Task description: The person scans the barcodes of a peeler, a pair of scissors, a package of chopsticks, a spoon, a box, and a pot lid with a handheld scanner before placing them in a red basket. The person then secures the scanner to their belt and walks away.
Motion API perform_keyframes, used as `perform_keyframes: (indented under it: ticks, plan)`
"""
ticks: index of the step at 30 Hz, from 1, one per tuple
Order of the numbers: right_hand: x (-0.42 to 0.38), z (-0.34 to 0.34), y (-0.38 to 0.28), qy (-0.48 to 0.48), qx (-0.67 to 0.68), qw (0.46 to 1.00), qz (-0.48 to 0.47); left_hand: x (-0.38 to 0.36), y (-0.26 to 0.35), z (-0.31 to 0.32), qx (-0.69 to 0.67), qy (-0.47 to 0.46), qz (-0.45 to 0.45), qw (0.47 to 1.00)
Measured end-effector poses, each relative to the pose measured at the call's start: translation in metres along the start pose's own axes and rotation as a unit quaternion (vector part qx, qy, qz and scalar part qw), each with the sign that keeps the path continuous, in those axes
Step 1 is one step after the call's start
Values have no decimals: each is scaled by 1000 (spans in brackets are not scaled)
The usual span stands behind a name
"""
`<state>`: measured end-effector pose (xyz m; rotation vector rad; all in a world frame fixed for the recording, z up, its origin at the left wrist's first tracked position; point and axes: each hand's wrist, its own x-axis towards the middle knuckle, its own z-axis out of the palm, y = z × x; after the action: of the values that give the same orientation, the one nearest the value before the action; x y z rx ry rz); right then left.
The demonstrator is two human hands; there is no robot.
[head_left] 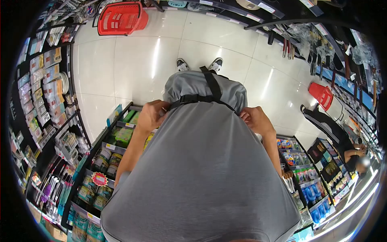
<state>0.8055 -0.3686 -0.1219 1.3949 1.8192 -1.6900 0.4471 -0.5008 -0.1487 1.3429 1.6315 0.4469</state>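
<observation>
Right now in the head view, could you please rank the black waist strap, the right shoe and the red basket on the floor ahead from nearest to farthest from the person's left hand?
1. Black waist strap: at the left hand's fingertips, on the grey shirt.
2. Right shoe: on the floor tiles beyond the strap.
3. Red basket: farthest, at the aisle's far end.

The person wears a plain grey T-shirt (201,169) of smooth, slightly glossy fabric, its short sleeves ending above the elbows — both forearms are bare. A black webbing strap (197,99) crosses the waist, and a second black strap (212,83) runs from it down the middle toward the legs. Below the strap the clothing is the same grey. On the feet are sneakers (199,64) — black and grey uppers with white soles and white lacing. No watch, rings or printed markings show.
</observation>
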Motion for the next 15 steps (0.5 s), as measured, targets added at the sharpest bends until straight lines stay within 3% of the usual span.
perform_keyframes:
  ticks: [5, 9, 11, 13, 15]
  plan:
    - [-8, 6, -11, 15, -97, 994, 41, -5, 17, 10, 83, 64, 51, 993]
    - [-18, 6, -14, 23, -132, 990, 44, -1, 15, 12, 75, 77, 99, 989]
    - [-24, 7, -7, 28, -126, 991, 46, 6, 18, 9, 57, 41, 135, 988]
    - [-21, 13, 23, -4, -164, 986, -13, 12, 14, 11, 68, 26, 171, 983]
    - [-21, 15, 34, -28, -105, 994, -7, 15, 23, 5, 68, -6, 157, 985]
